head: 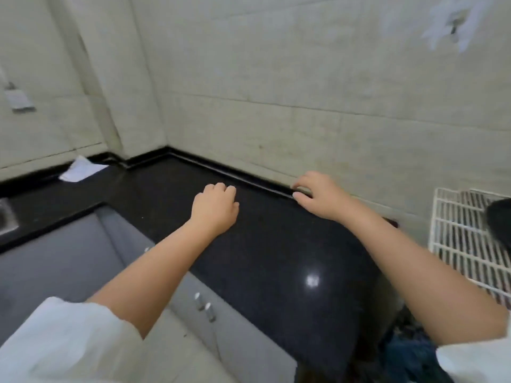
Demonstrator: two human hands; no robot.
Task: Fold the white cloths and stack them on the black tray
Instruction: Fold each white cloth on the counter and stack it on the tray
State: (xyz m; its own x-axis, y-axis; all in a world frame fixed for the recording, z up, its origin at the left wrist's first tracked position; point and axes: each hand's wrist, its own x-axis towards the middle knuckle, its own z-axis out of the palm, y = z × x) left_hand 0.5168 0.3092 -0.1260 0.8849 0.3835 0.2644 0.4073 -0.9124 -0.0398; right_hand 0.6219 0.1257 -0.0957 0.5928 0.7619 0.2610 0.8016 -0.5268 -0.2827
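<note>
One white cloth [83,170] lies crumpled on the black speckled countertop [276,258], far left, close to the wall corner. My left hand [215,208] rests on the counter's middle with its fingers curled under and nothing in it. My right hand [318,194] is at the counter's back edge by the wall, thumb and forefinger slightly apart, with nothing visible between them. Both hands are well to the right of the cloth. I cannot pick out a black tray against the black counter.
A white wire rack [456,244] stands at the right with a dark object [500,219] on it. Part of a metal sink [5,217] shows at the far left. Grey cabinets with handles [203,302] run below the counter. Dark blue fabric [409,352] lies at the bottom right.
</note>
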